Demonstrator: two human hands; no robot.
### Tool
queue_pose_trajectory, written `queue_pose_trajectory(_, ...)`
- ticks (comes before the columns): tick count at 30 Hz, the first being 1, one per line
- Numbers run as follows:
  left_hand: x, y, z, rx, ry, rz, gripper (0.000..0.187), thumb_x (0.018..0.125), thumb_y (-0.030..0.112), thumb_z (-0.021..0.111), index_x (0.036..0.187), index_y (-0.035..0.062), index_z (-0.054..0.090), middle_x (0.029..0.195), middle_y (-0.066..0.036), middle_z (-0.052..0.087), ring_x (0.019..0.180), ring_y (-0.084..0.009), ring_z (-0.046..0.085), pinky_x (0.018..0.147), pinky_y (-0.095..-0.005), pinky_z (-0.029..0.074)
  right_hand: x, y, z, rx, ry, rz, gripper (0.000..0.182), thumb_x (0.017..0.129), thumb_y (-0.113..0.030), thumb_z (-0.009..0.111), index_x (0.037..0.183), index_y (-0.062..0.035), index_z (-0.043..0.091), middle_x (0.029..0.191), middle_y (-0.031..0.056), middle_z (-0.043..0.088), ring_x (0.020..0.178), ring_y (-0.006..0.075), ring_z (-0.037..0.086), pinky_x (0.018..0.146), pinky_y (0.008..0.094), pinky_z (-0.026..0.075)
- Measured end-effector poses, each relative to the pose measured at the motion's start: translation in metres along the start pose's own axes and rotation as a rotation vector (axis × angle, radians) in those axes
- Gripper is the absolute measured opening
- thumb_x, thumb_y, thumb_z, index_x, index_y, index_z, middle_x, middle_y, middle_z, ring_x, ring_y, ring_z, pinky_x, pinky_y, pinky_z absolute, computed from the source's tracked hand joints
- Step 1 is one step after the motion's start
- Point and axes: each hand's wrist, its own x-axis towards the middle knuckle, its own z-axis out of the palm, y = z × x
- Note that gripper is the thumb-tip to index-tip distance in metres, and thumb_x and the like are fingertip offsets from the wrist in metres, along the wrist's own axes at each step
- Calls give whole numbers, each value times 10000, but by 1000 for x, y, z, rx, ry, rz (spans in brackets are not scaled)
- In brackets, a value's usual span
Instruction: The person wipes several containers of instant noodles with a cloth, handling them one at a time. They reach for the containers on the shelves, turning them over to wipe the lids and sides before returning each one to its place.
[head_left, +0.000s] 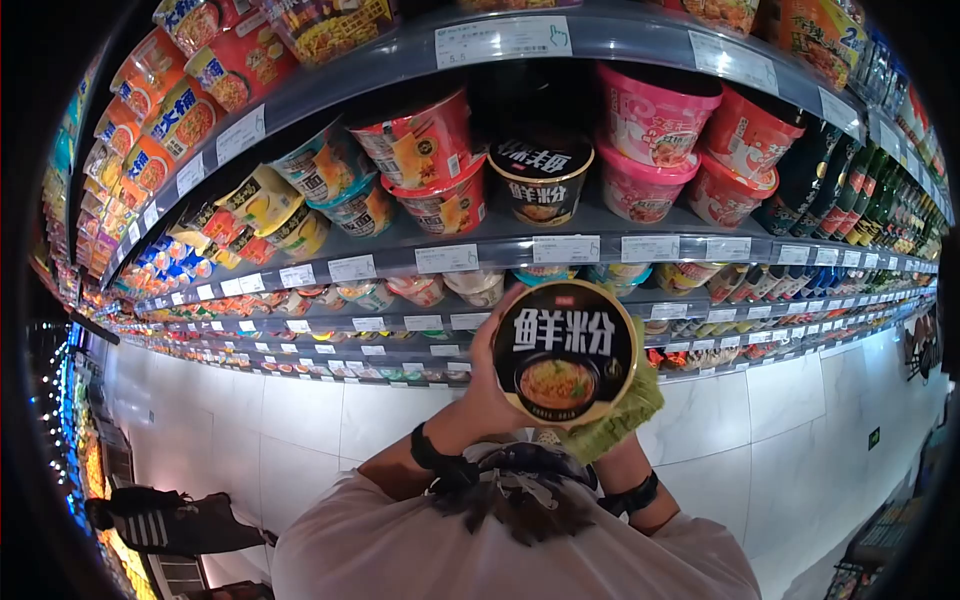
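Note:
I hold a black instant noodle bowl (566, 352) up in front of the shelves, its lid with white characters and a noodle picture facing me. My left hand (487, 385) grips the bowl's left side. My right hand (617, 462) is mostly hidden behind the bowl, and a green cloth (622, 412) is bunched in it against the bowl's lower right edge. Both wrists wear black bands. A matching black bowl (541, 178) stands on the shelf (500, 244) just above.
Long store shelves run left and right, packed with noodle cups: red bowls (432, 160), pink bowls (650, 140), and dark bottles (860, 195) at the far right. White price tags line the shelf edges. A white tiled floor (300, 420) lies below, and a dark bag (180, 520) sits at lower left.

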Motion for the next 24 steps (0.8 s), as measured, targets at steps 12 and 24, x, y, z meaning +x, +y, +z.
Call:
queue_pose_trajectory(12, -40, -50, 15, -148, -48, -404, 1506, 534, 42, 960, 1573, 103, -128, 1500, -128, 418, 1369, -243, 461, 1191, -453, 320, -18, 15, -24, 37, 62, -61, 510, 1063, -404, 352, 1446, -76, 422, 1458, 140, 489, 1294, 290, 524, 1091, 463, 457)
queue_pose_trajectory(24, -47, -19, 24, -162, -328, -695, 1242, 556, 166, 962, 1539, 39, 213, 1460, -142, 456, 1358, -244, 453, 1143, -401, 371, -31, -67, -29, -729, -118, -217, 585, 998, -355, 572, 1452, -9, 449, 1424, 141, 538, 1249, 244, 560, 1058, 385, 458)
